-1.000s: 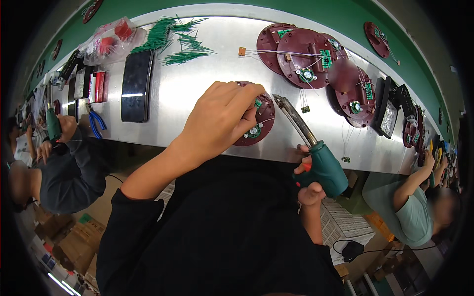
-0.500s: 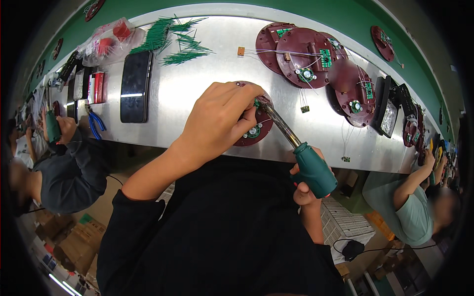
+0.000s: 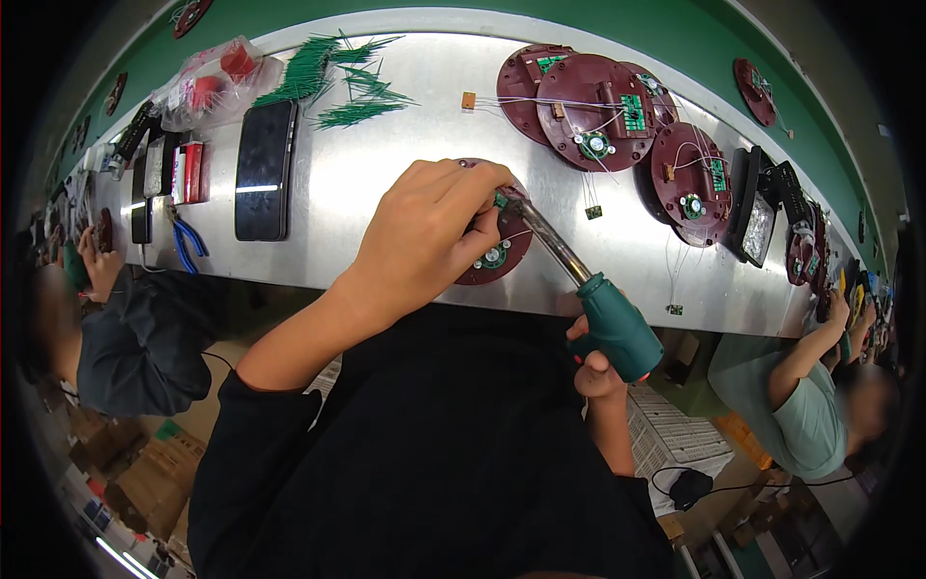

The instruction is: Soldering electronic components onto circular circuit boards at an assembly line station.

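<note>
Maroon disc (image 3: 517, 249) lies partly hidden by left hand (image 3: 429, 220).

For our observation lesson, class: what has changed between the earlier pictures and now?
The right hand moved the green soldering iron leftward, bringing its tip from beside the maroon disc to over it. A co-worker's hand at left shifted. The right hand kept its grip; the left hand, black smartphone and green wires stayed put.

Electronics workshop, metal bench (image 3: 362, 193), soldering iron (image 3: 606, 307), wired discs (image 3: 584, 87), nearby co-workers (image 3: 808, 420)
</note>
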`<state>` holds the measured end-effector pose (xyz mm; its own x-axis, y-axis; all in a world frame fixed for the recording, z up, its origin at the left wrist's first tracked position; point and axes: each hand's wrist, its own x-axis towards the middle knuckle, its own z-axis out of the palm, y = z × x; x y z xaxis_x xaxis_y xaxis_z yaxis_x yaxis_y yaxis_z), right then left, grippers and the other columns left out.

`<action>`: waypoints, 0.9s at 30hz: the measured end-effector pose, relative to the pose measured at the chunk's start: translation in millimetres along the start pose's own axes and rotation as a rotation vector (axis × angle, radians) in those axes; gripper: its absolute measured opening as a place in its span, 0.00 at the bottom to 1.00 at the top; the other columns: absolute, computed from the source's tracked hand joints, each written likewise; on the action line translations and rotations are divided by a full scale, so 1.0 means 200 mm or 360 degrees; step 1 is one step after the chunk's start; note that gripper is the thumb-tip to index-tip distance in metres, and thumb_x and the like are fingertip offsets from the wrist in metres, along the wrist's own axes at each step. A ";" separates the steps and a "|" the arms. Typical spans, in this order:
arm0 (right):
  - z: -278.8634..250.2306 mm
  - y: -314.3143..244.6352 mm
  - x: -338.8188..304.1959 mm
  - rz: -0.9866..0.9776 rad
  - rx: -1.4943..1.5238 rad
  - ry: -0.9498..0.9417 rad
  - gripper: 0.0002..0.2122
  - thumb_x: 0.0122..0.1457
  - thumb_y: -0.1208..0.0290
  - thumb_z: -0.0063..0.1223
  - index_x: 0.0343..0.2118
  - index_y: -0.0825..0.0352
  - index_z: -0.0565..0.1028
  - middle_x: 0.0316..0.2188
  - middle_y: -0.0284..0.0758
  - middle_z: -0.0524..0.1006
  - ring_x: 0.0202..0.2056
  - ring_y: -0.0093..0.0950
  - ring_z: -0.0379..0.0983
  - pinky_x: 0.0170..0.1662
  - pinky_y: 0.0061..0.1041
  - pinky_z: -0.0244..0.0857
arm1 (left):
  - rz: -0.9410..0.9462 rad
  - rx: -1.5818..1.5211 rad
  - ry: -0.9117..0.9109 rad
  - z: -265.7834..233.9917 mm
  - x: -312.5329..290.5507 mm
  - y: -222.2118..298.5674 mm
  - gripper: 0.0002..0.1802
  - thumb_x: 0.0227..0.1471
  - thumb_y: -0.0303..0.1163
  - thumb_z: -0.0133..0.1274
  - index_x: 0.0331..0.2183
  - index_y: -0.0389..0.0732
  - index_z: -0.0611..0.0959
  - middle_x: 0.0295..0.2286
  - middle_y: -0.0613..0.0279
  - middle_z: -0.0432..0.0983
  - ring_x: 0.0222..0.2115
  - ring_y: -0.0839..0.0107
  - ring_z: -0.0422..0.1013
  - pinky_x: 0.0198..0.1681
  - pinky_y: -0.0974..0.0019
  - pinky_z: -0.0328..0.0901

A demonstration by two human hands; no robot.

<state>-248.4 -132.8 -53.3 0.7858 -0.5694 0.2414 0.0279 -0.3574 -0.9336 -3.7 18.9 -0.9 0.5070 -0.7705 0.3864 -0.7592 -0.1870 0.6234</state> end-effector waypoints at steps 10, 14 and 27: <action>-0.01 0.02 -0.05 0.0248 0.0210 -0.0061 0.46 0.63 0.25 0.47 0.47 0.79 0.78 0.52 0.53 0.81 0.36 0.30 0.79 0.36 0.22 0.72 | -0.0066 0.0016 -0.0062 -0.02 0.00 0.00 0.18 0.48 0.20 0.63 0.43 0.41 0.82 0.26 0.59 0.77 0.30 0.57 0.74 0.39 0.56 0.67; -0.01 0.02 -0.05 0.0313 0.0232 0.0009 0.46 0.62 0.24 0.48 0.46 0.78 0.78 0.51 0.52 0.81 0.42 0.33 0.81 0.37 0.25 0.73 | -0.0082 0.0024 -0.0061 -0.02 0.02 0.00 0.17 0.49 0.21 0.63 0.43 0.40 0.82 0.27 0.59 0.78 0.30 0.57 0.75 0.39 0.56 0.67; 0.02 0.03 -0.04 0.0218 0.0414 0.0066 0.26 0.65 0.49 0.65 0.46 0.74 0.79 0.32 0.32 0.82 0.30 0.21 0.79 0.35 0.23 0.73 | -0.0119 0.0114 -0.0164 -0.06 -0.02 0.05 0.16 0.49 0.19 0.61 0.42 0.36 0.83 0.30 0.54 0.75 0.34 0.52 0.72 0.41 0.52 0.66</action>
<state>-252.6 -127.0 -62.5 0.7674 -0.6309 0.1143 0.0851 -0.0765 -0.9934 -8.6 26.6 11.9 0.5212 -0.8107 0.2666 -0.7502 -0.2863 0.5960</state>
